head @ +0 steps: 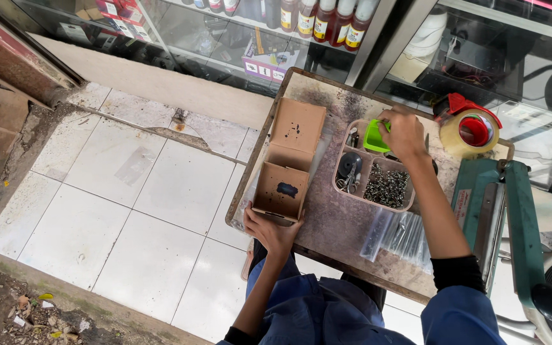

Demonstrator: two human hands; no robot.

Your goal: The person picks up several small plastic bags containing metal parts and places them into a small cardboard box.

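Table (337,223): worn top, bearing everything.
Cardboard box (289,160): open, lid up, on table's left.
Compartment tray (378,167): screws (386,186) inside.
Left hand (271,230): grasping box's near edge.
Right hand (405,133): clenched on green scoop (374,136) over tray.

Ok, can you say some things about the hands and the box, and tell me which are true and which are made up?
1. The left hand holds the near edge of the open cardboard box. True.
2. The right hand rests on the tape roll. False: it is at the divided tray, touching a green piece.
3. The tray holds small screws. True.
4. The box is shut. False: its lid is open.
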